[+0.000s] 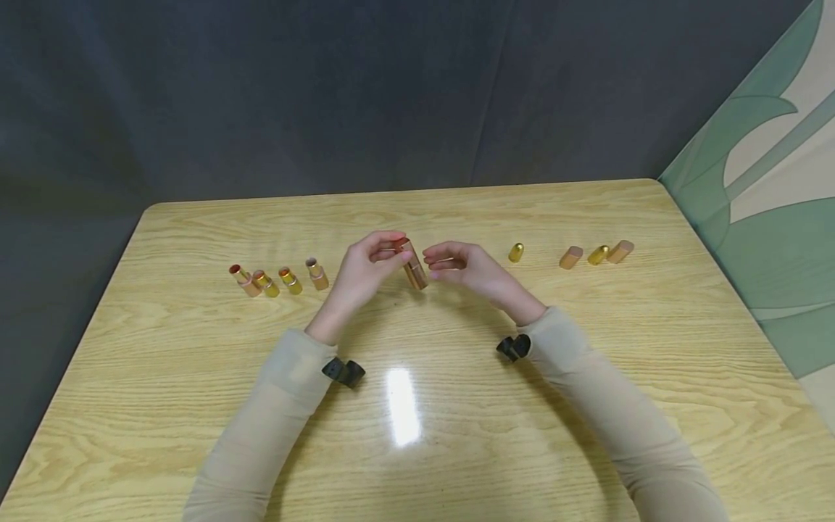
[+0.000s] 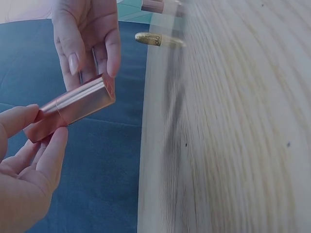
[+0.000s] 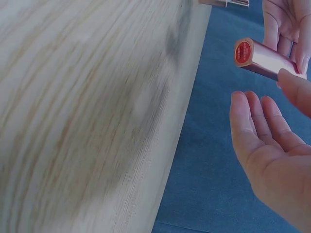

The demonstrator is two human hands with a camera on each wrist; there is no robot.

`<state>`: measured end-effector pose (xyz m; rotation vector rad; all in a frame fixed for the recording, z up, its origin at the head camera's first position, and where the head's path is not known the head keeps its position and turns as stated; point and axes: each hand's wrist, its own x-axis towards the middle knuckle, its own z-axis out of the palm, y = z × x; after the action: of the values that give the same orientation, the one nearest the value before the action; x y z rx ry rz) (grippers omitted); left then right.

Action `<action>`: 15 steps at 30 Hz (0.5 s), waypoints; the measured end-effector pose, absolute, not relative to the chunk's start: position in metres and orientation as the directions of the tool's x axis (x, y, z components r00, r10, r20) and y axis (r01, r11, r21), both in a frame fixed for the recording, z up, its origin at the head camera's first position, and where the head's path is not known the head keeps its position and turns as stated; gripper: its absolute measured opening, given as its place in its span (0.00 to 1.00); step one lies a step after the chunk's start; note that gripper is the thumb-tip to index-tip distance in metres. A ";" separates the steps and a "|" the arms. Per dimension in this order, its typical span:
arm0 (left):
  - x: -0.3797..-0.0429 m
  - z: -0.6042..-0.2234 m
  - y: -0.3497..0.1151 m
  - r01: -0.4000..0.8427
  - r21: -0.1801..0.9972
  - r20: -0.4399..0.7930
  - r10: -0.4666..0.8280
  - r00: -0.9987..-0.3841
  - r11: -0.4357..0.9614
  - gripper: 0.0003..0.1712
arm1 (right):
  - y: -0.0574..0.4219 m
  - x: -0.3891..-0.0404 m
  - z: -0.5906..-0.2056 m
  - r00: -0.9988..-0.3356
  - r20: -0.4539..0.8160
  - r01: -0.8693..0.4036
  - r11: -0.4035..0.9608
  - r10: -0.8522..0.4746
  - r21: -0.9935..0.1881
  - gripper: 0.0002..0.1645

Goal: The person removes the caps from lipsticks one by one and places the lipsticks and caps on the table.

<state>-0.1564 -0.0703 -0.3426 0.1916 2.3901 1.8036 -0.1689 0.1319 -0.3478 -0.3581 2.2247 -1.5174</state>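
In the head view my left hand (image 1: pixel 365 270) pinches a closed rose-gold lipstick (image 1: pixel 414 270) by its upper end, between thumb and fingers. The lipstick leans, its lower end toward my right hand (image 1: pixel 471 267). A round red label (image 3: pixel 243 52) shows on that end in the right wrist view. The left wrist view shows a seam around the shiny tube (image 2: pixel 80 103). Close beside the lipstick, my right hand has its fingers loosely extended and grips nothing; its thumb (image 3: pixel 294 90) overlaps the tube in the right wrist view.
Several uncapped lipsticks (image 1: pixel 290 280) in gold and rose-gold stand at the left of the wooden table (image 1: pixel 457 435). To the right are a gold cap (image 1: pixel 516 252), two rose-gold caps (image 1: pixel 570 257) and another gold cap (image 1: pixel 599 254). A dark curtain (image 1: pixel 326 101) hangs behind.
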 end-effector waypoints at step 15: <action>-0.153 -0.342 -0.067 0.020 0.965 -0.037 0.215 -0.976 0.261 0.24 | 0.126 -0.165 -0.346 -0.842 -0.247 0.031 0.414 -0.479 -0.910 0.23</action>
<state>-0.1534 -0.0665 -0.3418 0.2228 2.3619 1.8038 -0.1652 0.1259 -0.3460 -0.3804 2.1974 -1.4289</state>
